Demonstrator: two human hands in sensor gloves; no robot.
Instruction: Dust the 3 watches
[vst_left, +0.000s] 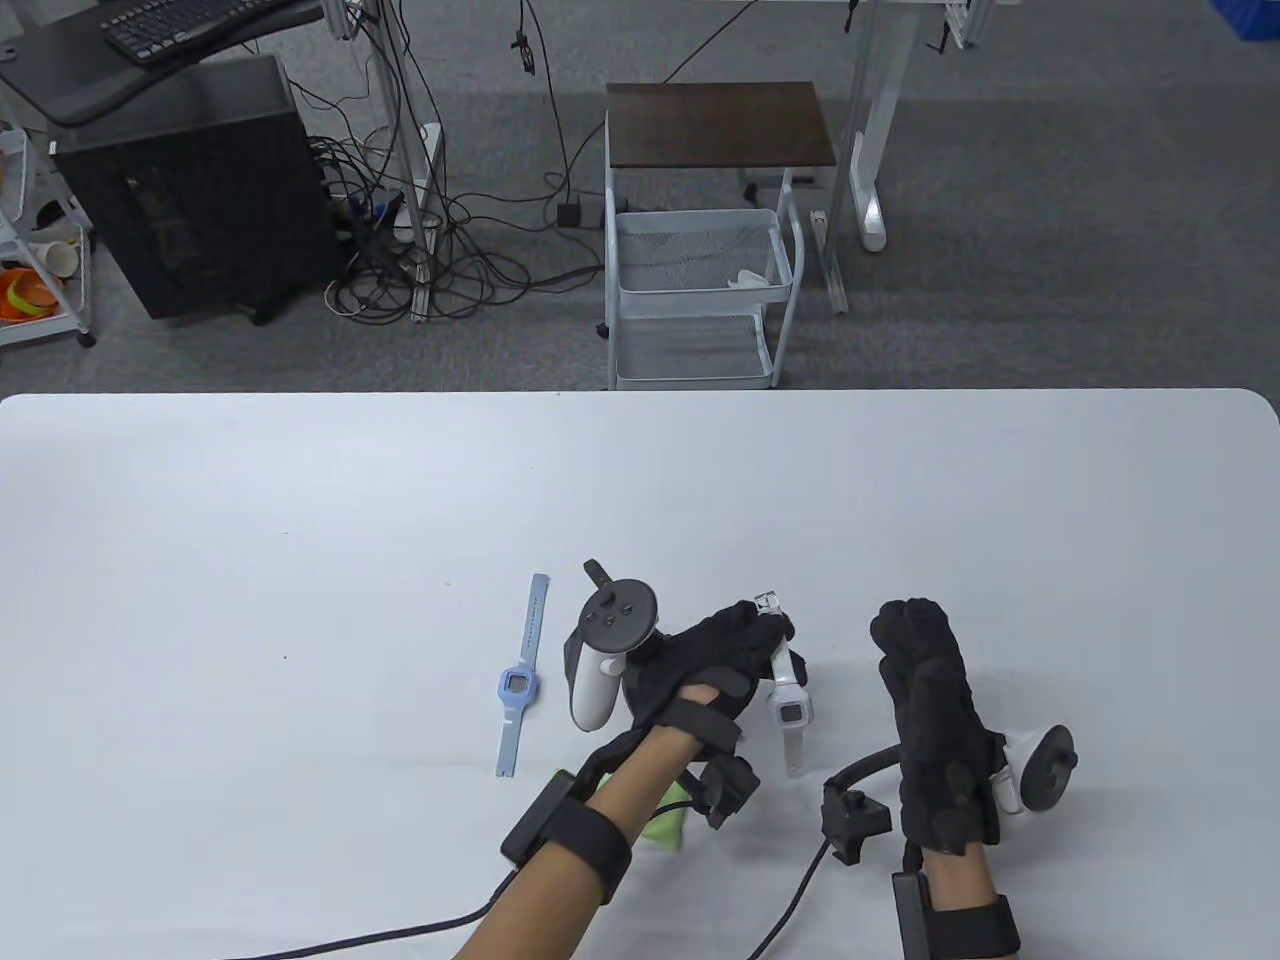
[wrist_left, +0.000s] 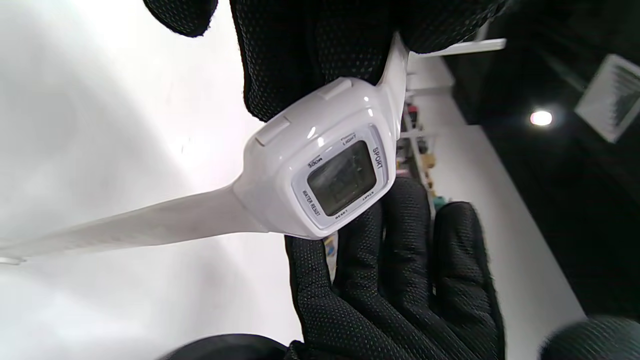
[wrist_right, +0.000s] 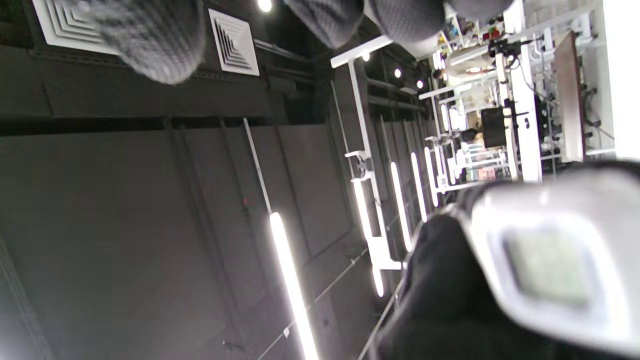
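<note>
White sports watch (vst_left: 790, 712), with a square digital face and "SPORT" printed beside the display, is lifted off the table in the left hand (vst_left: 715, 665). In the table view the gloved fingers curl round the upper strap near the buckle, and the case and lower strap hang down below them, face up toward the camera. The left wrist view shows the same watch (wrist_left: 330, 170) close up, tilted, with black fingertips (wrist_left: 310, 60) pinching the strap just above the case and other fingers (wrist_left: 400, 280) lying behind and below the case.

Just to the right of it, the right hand (vst_left: 935, 720) hovers palm down with its fingers bent at the far end; whether they hold anything cannot be told from above. In the right wrist view only blurred grey fingertips (wrist_right: 155, 45) show at the top edge, and the white watch (wrist_right: 555, 260) appears out of focus at the lower right.

Left of the left hand, a light blue watch (vst_left: 520, 680) lies flat on the white table (vst_left: 250, 550), strap stretched out straight, well apart from the white one. A bit of green cloth (vst_left: 665, 825) peeks out from under the left forearm. Beyond the table's far edge stands a white wire-basket cart (vst_left: 700, 290) with a dark wooden top.
</note>
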